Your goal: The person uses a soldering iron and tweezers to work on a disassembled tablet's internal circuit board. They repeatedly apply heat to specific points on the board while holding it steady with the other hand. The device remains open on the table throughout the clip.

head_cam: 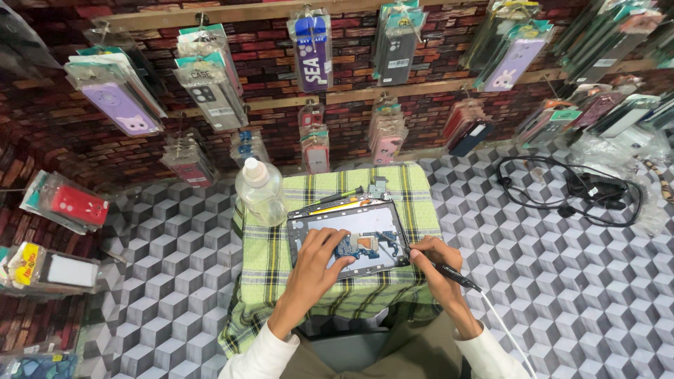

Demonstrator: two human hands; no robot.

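Note:
An opened tablet [365, 220] lies back-side up on a green plaid cloth [267, 260], its blue circuit board and white inner plate exposed. My left hand [319, 263] rests flat on the tablet's lower left part, fingers spread over the board. My right hand [432, 263] grips a thin black corded tool [449, 272] like a pen, its tip touching the tablet's right edge near the board. A white cable runs from the tool down past my right sleeve.
A clear plastic bottle [260, 191] stands at the cloth's upper left. A screwdriver [335, 195], a yellow-handled tool and small parts lie above the tablet. A coil of black cables [569, 189] lies at the right. Packaged phone cases [312, 52] hang on the brick-pattern wall.

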